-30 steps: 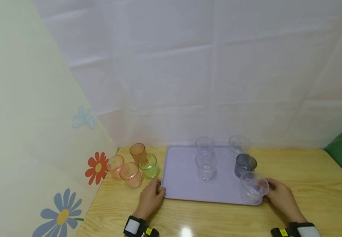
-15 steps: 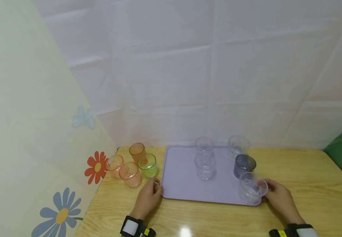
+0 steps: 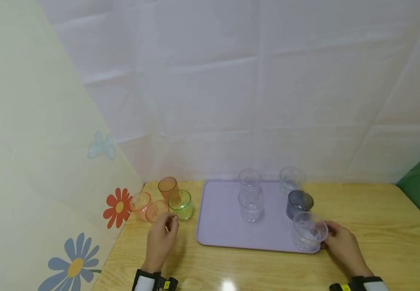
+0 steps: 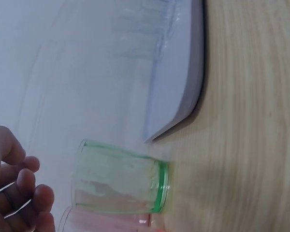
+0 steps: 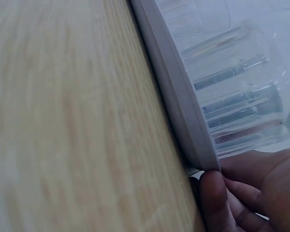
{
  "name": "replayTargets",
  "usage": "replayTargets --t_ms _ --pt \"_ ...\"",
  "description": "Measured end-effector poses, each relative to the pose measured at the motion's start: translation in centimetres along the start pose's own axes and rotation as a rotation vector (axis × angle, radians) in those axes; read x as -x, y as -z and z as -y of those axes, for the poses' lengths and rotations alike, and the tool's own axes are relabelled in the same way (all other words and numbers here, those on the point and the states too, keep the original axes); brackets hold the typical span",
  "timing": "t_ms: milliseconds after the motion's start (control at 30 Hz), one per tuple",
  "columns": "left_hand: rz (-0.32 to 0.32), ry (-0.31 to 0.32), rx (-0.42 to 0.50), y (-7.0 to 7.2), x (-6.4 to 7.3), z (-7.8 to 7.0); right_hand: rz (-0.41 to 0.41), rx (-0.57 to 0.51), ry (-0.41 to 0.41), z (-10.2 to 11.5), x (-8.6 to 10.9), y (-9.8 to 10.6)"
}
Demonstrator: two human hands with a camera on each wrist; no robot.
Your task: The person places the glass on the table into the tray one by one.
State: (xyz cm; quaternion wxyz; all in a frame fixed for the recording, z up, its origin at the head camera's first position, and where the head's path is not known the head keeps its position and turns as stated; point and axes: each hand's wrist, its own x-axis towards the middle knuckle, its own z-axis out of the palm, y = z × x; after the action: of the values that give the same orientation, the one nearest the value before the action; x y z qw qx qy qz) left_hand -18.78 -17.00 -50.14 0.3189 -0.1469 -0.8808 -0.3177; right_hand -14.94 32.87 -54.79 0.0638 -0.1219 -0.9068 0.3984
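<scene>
Head view: just left of the lower middle, a person's left hand (image 3: 160,240) is poised over the table (image 3: 253,275) at the near side of four coloured cups. A salmon cup (image 3: 155,209) is partly hidden by its fingers, with a green cup (image 3: 181,208) to the right of that, an orange-rimmed cup (image 3: 139,202) to the left and an amber cup (image 3: 167,188) behind. The left wrist view shows the fingers loosely curled, holding nothing, apart from the green cup; whether a fingertip brushes the salmon cup is hard to say, since that hand runs out of frame.

At lower right, the right hand (image 3: 342,244) pinches the near right corner of the lilac tray (image 3: 221,230) between thumb and finger. A front clear cup (image 3: 306,238) stands at that corner, just beside the fingers, with a grey cup (image 3: 299,208) behind it and another clear cup (image 3: 291,184) at the far edge. Two more clear cups (image 3: 252,208) stand one behind the other near the tray's middle.

The step in hand seems to be a left-hand approach to the coloured group while the right hand steadies the tray. A grasp there would call for spread fingers and care not to knock neighbouring cups.
</scene>
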Motion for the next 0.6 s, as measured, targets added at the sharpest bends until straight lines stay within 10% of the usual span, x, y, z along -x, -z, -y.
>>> replayTargets --t_ms 600 --pt "-0.286 0.174 -0.129 2.8 -0.3 2.8 -0.036 -0.002 0.006 -0.2 0.1 -0.4"
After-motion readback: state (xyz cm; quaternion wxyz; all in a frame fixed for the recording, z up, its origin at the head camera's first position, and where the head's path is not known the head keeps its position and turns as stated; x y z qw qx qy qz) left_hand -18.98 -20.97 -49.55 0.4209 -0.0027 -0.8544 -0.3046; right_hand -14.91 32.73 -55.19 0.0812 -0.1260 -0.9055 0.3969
